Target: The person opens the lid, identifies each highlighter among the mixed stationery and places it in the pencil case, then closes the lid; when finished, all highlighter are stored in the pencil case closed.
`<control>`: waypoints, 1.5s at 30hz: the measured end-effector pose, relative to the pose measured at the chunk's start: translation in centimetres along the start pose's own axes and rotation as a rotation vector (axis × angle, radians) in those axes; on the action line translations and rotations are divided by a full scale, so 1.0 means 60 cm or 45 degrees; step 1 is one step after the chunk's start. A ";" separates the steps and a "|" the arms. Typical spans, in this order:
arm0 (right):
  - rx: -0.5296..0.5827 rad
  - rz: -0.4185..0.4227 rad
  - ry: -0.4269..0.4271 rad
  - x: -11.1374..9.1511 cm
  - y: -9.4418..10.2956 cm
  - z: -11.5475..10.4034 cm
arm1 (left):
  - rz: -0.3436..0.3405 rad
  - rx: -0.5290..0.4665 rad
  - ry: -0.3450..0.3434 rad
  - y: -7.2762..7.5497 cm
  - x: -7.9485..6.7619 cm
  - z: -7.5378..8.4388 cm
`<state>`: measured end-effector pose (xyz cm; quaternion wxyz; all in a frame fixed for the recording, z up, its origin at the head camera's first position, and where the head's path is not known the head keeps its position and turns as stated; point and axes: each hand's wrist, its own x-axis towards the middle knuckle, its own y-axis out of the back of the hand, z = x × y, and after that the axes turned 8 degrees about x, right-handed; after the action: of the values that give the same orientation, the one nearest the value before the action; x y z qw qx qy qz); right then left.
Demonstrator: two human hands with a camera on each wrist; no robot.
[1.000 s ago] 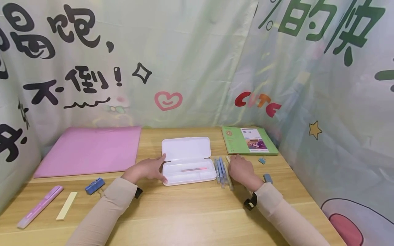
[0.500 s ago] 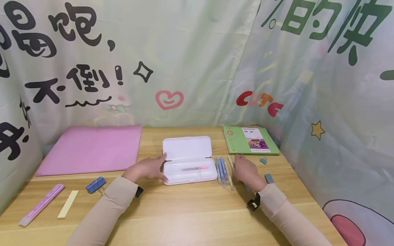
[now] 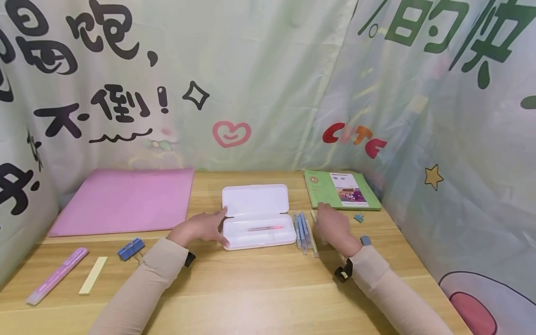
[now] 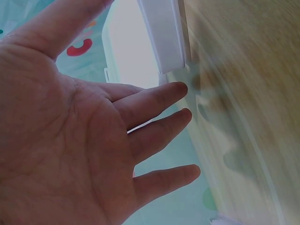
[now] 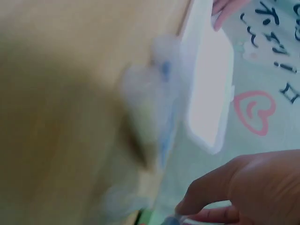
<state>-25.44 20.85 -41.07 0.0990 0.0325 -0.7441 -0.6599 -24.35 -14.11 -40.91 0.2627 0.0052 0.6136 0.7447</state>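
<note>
An open white pencil case (image 3: 259, 239) lies on the table with its lid tipped back; a thin pen with a reddish end (image 3: 265, 228) rests inside. My left hand (image 3: 204, 228) touches the case's left end, thumb at the near corner and a finger at the hinge. In the left wrist view its other fingers (image 4: 159, 133) are stretched out straight. My right hand (image 3: 333, 227), right of the case, pinches a pen, whose bluish piece (image 5: 172, 220) shows at the fingertips. Between hand and case lie several blue and pale yellow pens (image 3: 304, 235), blurred in the right wrist view.
A green book (image 3: 324, 190) lies at the back right, with a small teal clip (image 3: 358, 217) and a grey-blue eraser (image 3: 365, 240) nearby. To the left are a pink sheet (image 3: 125, 202), a blue binder clip (image 3: 130, 249), a pale yellow strip (image 3: 93, 275) and a pink utility knife (image 3: 57, 276).
My right hand has shifted a little right and away from the pens beside the case, fingers now by the green book's near edge. My left hand stays at the case.
</note>
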 end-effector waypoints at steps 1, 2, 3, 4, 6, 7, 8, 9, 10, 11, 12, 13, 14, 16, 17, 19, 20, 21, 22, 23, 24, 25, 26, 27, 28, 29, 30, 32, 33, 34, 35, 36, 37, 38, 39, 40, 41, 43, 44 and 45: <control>-0.005 0.039 0.056 0.002 0.003 -0.009 | 0.003 0.000 -0.002 0.001 0.000 0.000; -0.014 0.082 0.119 0.005 0.004 -0.019 | 0.003 0.003 0.000 0.001 -0.001 -0.001; -0.021 0.133 0.195 0.008 0.005 -0.030 | 0.003 0.004 -0.001 0.001 -0.001 -0.001; -0.044 0.184 0.274 0.011 0.004 -0.041 | 0.003 0.002 -0.001 0.002 -0.001 -0.001; -0.070 0.279 0.440 0.018 0.001 -0.064 | 0.001 0.005 -0.001 0.003 -0.002 -0.001; -0.083 0.309 0.517 0.022 -0.001 -0.077 | 0.005 0.007 -0.005 0.003 -0.002 -0.001; -0.092 0.326 0.590 0.025 -0.004 -0.090 | 0.009 0.008 -0.009 0.003 -0.002 -0.001; -0.104 0.335 0.658 0.028 -0.007 -0.103 | 0.012 0.007 -0.014 0.003 -0.002 -0.001; -0.113 0.326 0.710 0.030 -0.010 -0.116 | 0.015 0.007 -0.018 0.003 -0.002 -0.001; -0.116 0.312 0.767 0.032 -0.013 -0.128 | 0.019 0.013 -0.022 0.003 -0.002 -0.002; -0.121 0.296 0.816 0.034 -0.016 -0.140 | 0.022 0.012 -0.025 0.003 -0.002 -0.001; -0.121 0.276 0.851 0.037 -0.022 -0.151 | 0.028 0.009 -0.030 0.002 -0.002 -0.001; -0.119 0.262 0.884 0.039 -0.029 -0.161 | 0.028 0.010 -0.031 0.002 -0.001 -0.001; -0.115 0.223 0.930 0.043 -0.041 -0.176 | 0.027 0.017 -0.031 0.001 0.000 0.000; -0.110 0.208 0.950 0.044 -0.046 -0.181 | 0.028 0.021 -0.030 0.000 0.001 0.001; -0.096 0.179 0.962 0.048 -0.056 -0.189 | 0.026 0.024 -0.032 0.000 0.001 0.003; -0.088 0.166 0.965 0.049 -0.059 -0.192 | 0.026 0.026 -0.034 0.000 0.002 0.004; -0.082 0.151 0.965 0.050 -0.060 -0.194 | 0.025 0.026 -0.031 0.000 0.002 0.004; -0.073 0.140 0.962 0.051 -0.062 -0.196 | 0.025 0.027 -0.026 0.000 0.002 0.004; -0.066 0.126 0.957 0.053 -0.063 -0.198 | 0.026 0.028 -0.021 0.000 0.002 0.004; -0.060 0.113 0.954 0.054 -0.063 -0.199 | 0.026 0.030 -0.016 0.000 0.002 0.003; -0.057 0.101 0.953 0.055 -0.063 -0.200 | 0.027 0.029 -0.013 0.000 0.003 0.002; -0.052 0.087 0.956 0.056 -0.064 -0.201 | 0.029 0.032 -0.009 0.000 0.003 0.001; -0.055 0.078 0.961 0.057 -0.064 -0.201 | 0.030 0.036 -0.007 0.000 0.003 0.000; -0.056 0.067 0.967 0.058 -0.064 -0.202 | 0.033 0.040 -0.008 -0.001 0.004 -0.001; -0.056 0.058 0.974 0.058 -0.064 -0.203 | 0.034 0.041 -0.007 0.000 0.004 -0.002; -0.054 0.048 0.979 0.059 -0.064 -0.203 | 0.033 0.043 -0.007 -0.001 0.004 -0.003; -0.058 0.034 0.974 0.058 -0.064 -0.202 | 0.030 0.048 -0.006 0.000 0.004 -0.003; -0.059 0.026 0.969 0.057 -0.064 -0.201 | 0.029 0.049 -0.009 0.000 0.005 -0.003; -0.060 0.016 0.962 0.057 -0.064 -0.200 | 0.026 0.047 -0.007 0.001 0.004 -0.002; -0.058 0.006 0.954 0.056 -0.063 -0.199 | 0.023 0.045 -0.006 0.001 0.004 -0.002; -0.059 -0.002 0.945 0.055 -0.063 -0.198 | 0.021 0.045 -0.007 0.001 0.004 -0.002; -0.055 -0.008 0.935 0.054 -0.062 -0.196 | 0.019 0.043 -0.008 0.001 0.004 -0.001; -0.046 -0.009 0.926 0.052 -0.060 -0.194 | 0.017 0.042 -0.011 0.001 0.004 -0.001; -0.035 -0.012 0.918 0.051 -0.059 -0.191 | 0.016 0.040 -0.013 0.002 0.003 -0.001; -0.023 -0.008 0.912 0.050 -0.056 -0.188 | 0.013 0.041 -0.012 0.001 0.003 -0.001; -0.011 -0.001 0.906 0.048 -0.053 -0.184 | 0.011 0.044 -0.013 0.001 0.003 -0.001; 0.021 0.009 0.893 0.045 -0.047 -0.175 | 0.007 0.044 -0.011 0.001 0.003 -0.001; 0.029 0.017 0.888 0.044 -0.044 -0.170 | 0.005 0.044 -0.010 0.001 0.003 -0.001; 0.037 0.023 0.881 0.042 -0.041 -0.164 | 0.002 0.041 -0.008 0.001 0.003 -0.001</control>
<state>-26.26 10.45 -42.15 0.3506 0.2492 -0.6762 -0.5981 -24.56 -14.10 -40.93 0.2639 0.0124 0.6246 0.7349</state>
